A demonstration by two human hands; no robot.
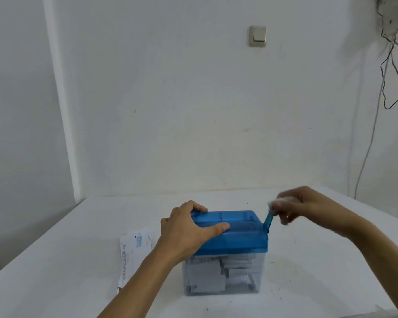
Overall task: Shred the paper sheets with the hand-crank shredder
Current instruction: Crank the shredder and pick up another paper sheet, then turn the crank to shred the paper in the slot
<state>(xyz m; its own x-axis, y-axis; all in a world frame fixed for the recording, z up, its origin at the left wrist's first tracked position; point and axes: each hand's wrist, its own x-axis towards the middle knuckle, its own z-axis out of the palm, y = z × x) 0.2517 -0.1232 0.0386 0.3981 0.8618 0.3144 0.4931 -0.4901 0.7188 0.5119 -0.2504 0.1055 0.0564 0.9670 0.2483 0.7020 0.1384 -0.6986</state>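
Note:
A hand-crank shredder with a blue lid (239, 232) stands on a white table (55, 260). Its clear bin (223, 274) holds paper strips and pieces. My left hand (189, 228) lies over the lid's left end, fingers wrapped over the far edge and thumb along the top. My right hand (301, 205), blurred by motion, grips the white knob of the blue crank (268, 220) at the lid's right side. Printed paper sheets (133, 251) lie on the table left of the shredder, partly hidden by my left forearm.
A white wall rises behind the table, with a light switch (258, 36) and loose cables (390, 72) hanging at the upper right. The table's left edge runs diagonally toward the near left.

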